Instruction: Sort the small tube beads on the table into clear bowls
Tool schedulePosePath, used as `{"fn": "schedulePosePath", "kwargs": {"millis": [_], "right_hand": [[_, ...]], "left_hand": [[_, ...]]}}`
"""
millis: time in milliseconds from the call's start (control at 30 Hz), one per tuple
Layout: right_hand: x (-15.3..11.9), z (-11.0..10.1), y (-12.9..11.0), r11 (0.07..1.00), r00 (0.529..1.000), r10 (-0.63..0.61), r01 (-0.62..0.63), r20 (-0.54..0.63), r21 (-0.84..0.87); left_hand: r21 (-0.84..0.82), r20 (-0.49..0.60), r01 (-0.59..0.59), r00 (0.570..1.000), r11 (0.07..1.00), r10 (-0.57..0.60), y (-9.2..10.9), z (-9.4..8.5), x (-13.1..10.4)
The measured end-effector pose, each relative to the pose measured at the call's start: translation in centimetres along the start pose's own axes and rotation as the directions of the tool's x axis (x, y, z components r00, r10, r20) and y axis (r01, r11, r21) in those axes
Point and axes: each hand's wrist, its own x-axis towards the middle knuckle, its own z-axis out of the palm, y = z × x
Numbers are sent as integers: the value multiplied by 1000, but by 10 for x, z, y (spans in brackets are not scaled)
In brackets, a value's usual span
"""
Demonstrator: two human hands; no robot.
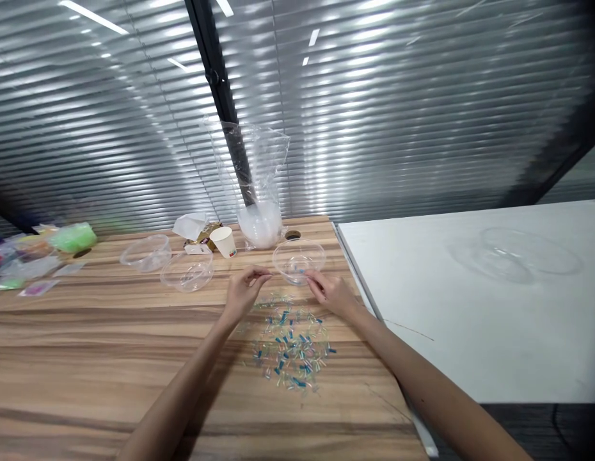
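My left hand (242,293) is raised above the wooden table, thumb and fingers pinched together; whatever is between the tips is too small to make out. Across from it, my right hand (332,292) also pinches, its fingertips overlapping the front of a clear plastic bowl (278,261). I cannot tell whether they touch the bowl or what they hold. A few blue bits show in that bowl. Below and between both hands lies a loose spread of small tube-like pieces (297,346), blue, clear and pale-tinted.
Two more clear bowls (163,255) stand to the left, beside a paper cup (224,241). Behind is a clear bag (261,221) with white contents. Colourful plastic packets (71,238) lie far left. A white table (451,339) adjoins on the right; blinds rise behind.
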Motion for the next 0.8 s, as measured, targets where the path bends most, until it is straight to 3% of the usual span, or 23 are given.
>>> {"fn": "schedulePosePath", "kwargs": {"millis": [233,367,500,600,633,733,800], "right_hand": [[-1,0,-1,1000,1000,-14,14,26,12],[0,-2,-2,999,1000,-21,21,11,44],[0,-5,-5,999,1000,-20,19,19,50],[-1,-9,-7,999,999,-18,20,-34,36],[-1,-10,-8,999,998,-21,23,-60,26],[1,-16,-16,997,987,-65,69,-149,23],[6,-26,-29,990,968,-115,129,-224,49]], "left_hand": [[-15,5,-75,997,997,75,22,38,36],[23,44,-141,989,990,140,25,56,49],[70,11,-202,979,977,202,31,51,51],[99,-93,-246,962,964,256,58,27,42],[111,-147,-278,945,954,292,73,16,34],[281,-284,-551,734,786,617,123,-23,-3],[306,-267,-643,650,702,712,152,-46,-37]]}}
